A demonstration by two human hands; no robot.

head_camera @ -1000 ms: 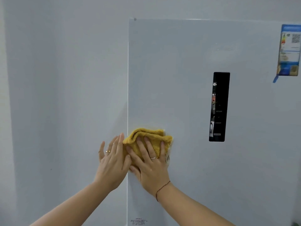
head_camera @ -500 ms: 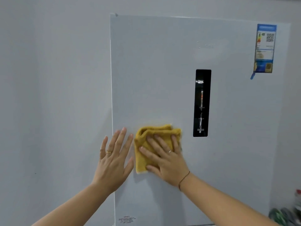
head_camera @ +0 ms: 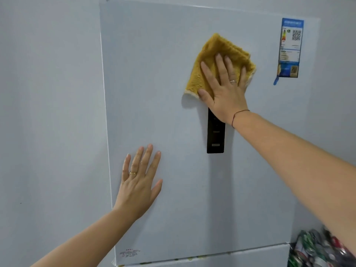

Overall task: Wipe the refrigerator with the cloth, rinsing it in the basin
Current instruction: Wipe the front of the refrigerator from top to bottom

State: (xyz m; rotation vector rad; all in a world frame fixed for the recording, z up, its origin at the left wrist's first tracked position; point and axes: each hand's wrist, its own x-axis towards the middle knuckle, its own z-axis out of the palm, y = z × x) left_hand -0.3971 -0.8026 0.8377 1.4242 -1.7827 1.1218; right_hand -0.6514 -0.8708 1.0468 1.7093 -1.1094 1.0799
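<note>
Cloth (head_camera: 217,60) moved up the refrigerator (head_camera: 154,93) door above the display, right hand (head_camera: 224,87) flat-fingered pressing it; left hand (head_camera: 139,182) flat, apparently touching the door.

The right hand (head_camera: 224,89) has carried the yellow cloth (head_camera: 216,46) from the left edge of the refrigerator (head_camera: 154,74) up above the black panel (head_camera: 215,135), and its wrist now covers the panel's top. The cloth is now well apart from the left hand (head_camera: 138,182), which earlier was just beside it. At bottom right, blurred coloured things (head_camera: 312,249), perhaps packages, have come more into view.
</note>
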